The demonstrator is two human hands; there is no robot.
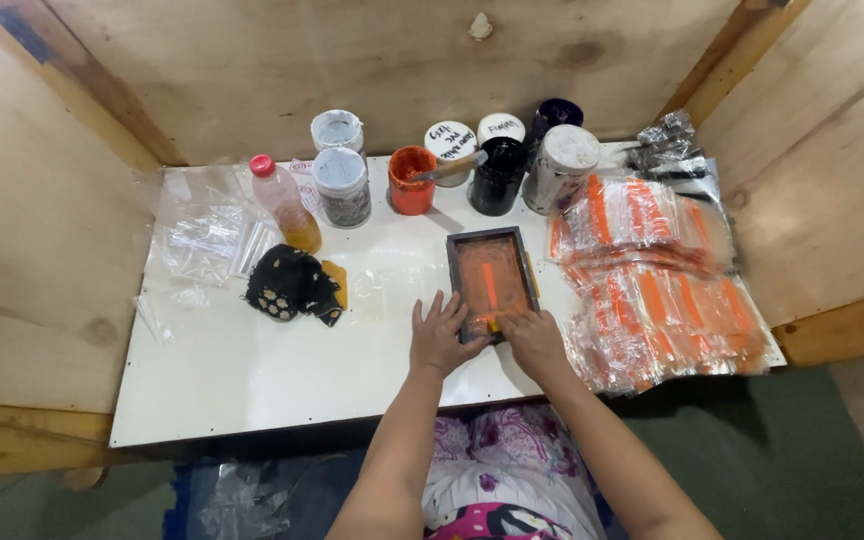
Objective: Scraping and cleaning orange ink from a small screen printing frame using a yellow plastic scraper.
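Observation:
A small dark-framed printing screen (492, 245) smeared with orange ink lies flat on the white table (252, 370). My left hand (439, 335) rests with fingers spread on the table, touching the frame's near left corner. My right hand (532, 338) presses on the frame's near edge, its fingers curled over a small yellow-orange piece there; whether it grips that piece is unclear.
An open orange paint jar (411, 182) with a stick in it stands among several jars along the back. A red-capped bottle (287, 205) and a black cloth (292, 284) lie at left. Stacked orange-printed clear bags (652, 290) fill the right. Wooden walls surround the table.

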